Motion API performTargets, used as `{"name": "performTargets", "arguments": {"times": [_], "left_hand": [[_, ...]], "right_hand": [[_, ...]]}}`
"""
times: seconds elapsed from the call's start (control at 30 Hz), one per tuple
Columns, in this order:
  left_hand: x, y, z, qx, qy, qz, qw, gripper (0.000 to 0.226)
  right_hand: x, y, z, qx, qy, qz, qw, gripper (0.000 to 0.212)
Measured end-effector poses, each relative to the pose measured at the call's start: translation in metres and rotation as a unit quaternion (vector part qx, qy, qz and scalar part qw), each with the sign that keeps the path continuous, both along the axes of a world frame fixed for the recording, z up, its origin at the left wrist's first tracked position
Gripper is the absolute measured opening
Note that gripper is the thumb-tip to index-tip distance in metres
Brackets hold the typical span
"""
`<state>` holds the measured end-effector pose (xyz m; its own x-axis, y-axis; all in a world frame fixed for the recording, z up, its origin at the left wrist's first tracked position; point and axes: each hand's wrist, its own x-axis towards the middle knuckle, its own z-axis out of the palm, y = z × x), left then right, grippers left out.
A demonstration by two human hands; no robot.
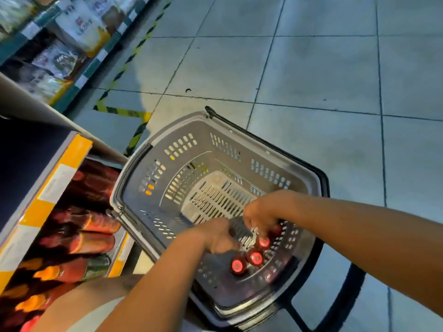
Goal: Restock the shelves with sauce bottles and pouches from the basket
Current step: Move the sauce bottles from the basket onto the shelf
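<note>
Grey plastic basket (167, 164) sits on the tiled floor (311, 68) beside the shelves (60, 188), and both hands are down inside it. Right hand (261, 216) has its fingers curled around a red-capped sauce bottle (264, 241). Left hand (219, 236) hangs just above two more bottles (247, 261) near the basket's closest wall; motion blur means I cannot tell its grip.

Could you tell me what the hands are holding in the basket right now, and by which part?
The right hand pinches a red-capped bottle by its cap. The left hand reaches beside the other bottles; its grip cannot be told.
</note>
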<state>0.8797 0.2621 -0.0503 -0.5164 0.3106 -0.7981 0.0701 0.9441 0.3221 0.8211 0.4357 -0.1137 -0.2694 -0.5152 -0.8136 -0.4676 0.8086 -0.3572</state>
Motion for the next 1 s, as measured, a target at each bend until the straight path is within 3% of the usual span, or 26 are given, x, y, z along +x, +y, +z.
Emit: {"name": "performTargets", "arguments": {"times": [0.13,0.33,0.53,0.63,0.87,1.0], "left_hand": [[0.006,0.011,-0.03,-0.021,-0.069,-0.007,0.997,0.035],[0.023,0.017,-0.056,-0.068,-0.129,-0.11,0.983,0.047],[0.021,0.026,-0.075,-0.097,-0.177,-0.149,0.968,0.044],[0.023,0.029,-0.084,-0.114,-0.191,-0.156,0.962,0.055],[0.015,0.025,-0.081,-0.092,-0.17,-0.14,0.971,0.053],[0.008,0.02,-0.073,-0.068,-0.12,-0.133,0.982,0.038]], "right_hand": [[0.003,0.0,-0.03,0.034,-0.021,0.05,0.998,0.016],[0.013,-0.01,-0.046,0.032,0.028,0.243,0.969,0.019],[0.021,-0.015,-0.056,0.071,-0.008,0.211,0.975,0.028],[0.023,-0.016,-0.063,0.089,-0.019,0.194,0.977,0.036],[0.025,-0.015,-0.066,0.099,-0.036,0.205,0.973,0.059],[0.023,-0.014,-0.057,0.078,-0.036,0.224,0.971,0.043]]}}
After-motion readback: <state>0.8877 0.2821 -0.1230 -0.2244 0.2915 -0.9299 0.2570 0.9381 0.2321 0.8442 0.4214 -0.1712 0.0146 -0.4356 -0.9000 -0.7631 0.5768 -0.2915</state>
